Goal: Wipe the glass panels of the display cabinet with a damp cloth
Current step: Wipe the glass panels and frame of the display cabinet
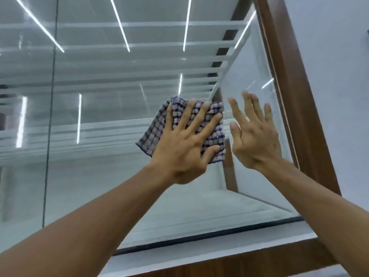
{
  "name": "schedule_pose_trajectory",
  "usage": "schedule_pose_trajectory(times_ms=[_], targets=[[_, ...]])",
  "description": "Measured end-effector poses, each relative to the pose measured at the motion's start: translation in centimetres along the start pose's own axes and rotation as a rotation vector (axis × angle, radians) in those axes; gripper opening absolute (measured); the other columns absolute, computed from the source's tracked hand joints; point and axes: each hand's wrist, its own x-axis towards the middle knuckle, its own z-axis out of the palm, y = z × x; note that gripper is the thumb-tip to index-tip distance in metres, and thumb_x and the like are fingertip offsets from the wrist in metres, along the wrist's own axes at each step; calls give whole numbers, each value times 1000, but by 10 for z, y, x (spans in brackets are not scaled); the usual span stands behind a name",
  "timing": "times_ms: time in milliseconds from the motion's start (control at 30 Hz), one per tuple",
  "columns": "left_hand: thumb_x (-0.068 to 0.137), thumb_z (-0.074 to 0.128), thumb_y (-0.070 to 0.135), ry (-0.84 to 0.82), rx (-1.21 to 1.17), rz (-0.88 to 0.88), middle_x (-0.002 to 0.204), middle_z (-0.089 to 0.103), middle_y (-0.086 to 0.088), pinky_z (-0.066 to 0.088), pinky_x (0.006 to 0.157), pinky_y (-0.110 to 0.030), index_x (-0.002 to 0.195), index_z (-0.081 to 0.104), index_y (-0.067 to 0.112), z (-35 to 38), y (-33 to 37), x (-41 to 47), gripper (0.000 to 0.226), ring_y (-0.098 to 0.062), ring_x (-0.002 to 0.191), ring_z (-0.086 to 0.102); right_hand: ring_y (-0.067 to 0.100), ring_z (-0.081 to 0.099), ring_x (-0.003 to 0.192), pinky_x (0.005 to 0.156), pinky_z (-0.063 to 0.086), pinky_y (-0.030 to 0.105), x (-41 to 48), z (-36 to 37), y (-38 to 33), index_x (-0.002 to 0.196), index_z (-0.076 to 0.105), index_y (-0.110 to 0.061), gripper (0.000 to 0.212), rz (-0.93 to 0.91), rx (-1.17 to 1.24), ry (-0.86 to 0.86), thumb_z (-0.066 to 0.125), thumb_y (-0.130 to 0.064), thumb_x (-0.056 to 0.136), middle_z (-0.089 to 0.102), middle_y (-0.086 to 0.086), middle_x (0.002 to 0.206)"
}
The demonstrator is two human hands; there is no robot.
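Observation:
A blue-and-beige checked cloth (153, 134) lies flat against the front glass panel (103, 176) of the display cabinet. My left hand (183, 144) presses on the cloth with fingers spread, its thumb hooked around the cloth's right edge. My right hand (253, 134) is just to the right of the cloth, fingers apart and upright, palm toward the glass, holding nothing. The glass reflects ceiling light strips.
A brown wooden frame post (295, 92) bounds the glass on the right, with a white wall beyond it. A white ledge and wooden rail (249, 262) run along the bottom edge. A dark vertical seam (50, 120) divides the glass at the left.

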Motion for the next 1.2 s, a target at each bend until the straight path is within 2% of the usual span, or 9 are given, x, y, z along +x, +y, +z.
schedule_pose_trajectory(times_ms=[67, 167, 233, 333, 433, 567, 700, 967, 1200], targets=[[102, 12, 65, 18, -7, 0, 171, -20, 3, -20, 121, -61, 162, -12, 39, 2, 10, 17, 70, -24, 155, -29, 25, -4, 159, 127, -1, 56, -7, -8, 29, 163, 14, -27, 63, 30, -93, 6, 20, -42, 101, 5, 12, 171], [103, 14, 63, 72, -39, -120, 172, -15, 1, -21, 121, -62, 163, -8, 36, -2, 39, 68, 70, -27, 157, -22, 27, -6, 158, 125, -3, 62, -23, -17, 62, 163, 14, -24, 65, 91, -238, 38, 19, -44, 101, 4, 13, 171], [104, 16, 60, 74, -56, -73, 172, -15, -2, -23, 120, -62, 164, -6, 33, 2, 74, 89, 70, -29, 157, -22, 27, -6, 158, 125, -2, 63, -39, -19, 76, 163, 14, -20, 65, 108, -246, 61, 20, -39, 101, 2, 9, 171], [105, 15, 59, 52, -31, 80, 172, -15, -4, -22, 120, -62, 165, -6, 29, 15, 116, 99, 70, -30, 157, -23, 24, 2, 159, 129, 5, 51, -56, -18, 87, 161, 18, -9, 65, 90, -53, 126, 24, -25, 99, 9, 11, 171], [104, 11, 57, 84, -27, 0, 172, -14, -5, -19, 120, -64, 164, -6, 26, 25, 135, 105, 69, -31, 157, -21, 21, 11, 158, 130, 6, 38, -62, -16, 90, 159, 22, -3, 62, 138, 129, 199, 22, -22, 101, 19, 11, 169], [103, 8, 55, 96, -77, 119, 173, -7, -5, -20, 121, -59, 166, 1, 22, 42, 151, 67, 71, -31, 158, -17, 21, 18, 157, 129, 14, 40, -73, -17, 85, 157, 30, -2, 59, 193, 281, 248, 23, -22, 102, 28, 12, 166], [104, 17, 60, 102, -56, 80, 173, -3, -4, -21, 121, -57, 165, 8, 27, 36, 113, 28, 70, -30, 159, -14, 26, 6, 159, 129, 4, 49, -85, -11, 64, 158, 28, -6, 59, 86, 44, 137, 27, -29, 104, 18, 15, 168], [104, 26, 59, 91, -18, -87, 174, -3, 0, -16, 123, -58, 165, 6, 32, 18, 21, -42, 69, -26, 159, -13, 24, 0, 159, 128, -3, 52, -65, 20, -42, 161, 19, -8, 61, -59, 141, 32, 14, -35, 106, 9, 11, 170], [103, 20, 62, 75, -38, -243, 173, -11, 6, -12, 124, -60, 164, -1, 38, 1, -66, -109, 69, -18, 157, -23, 27, 3, 159, 126, 6, 60, -51, 44, -142, 160, 21, -6, 62, -213, 115, 5, 14, -37, 107, 13, 13, 169]])
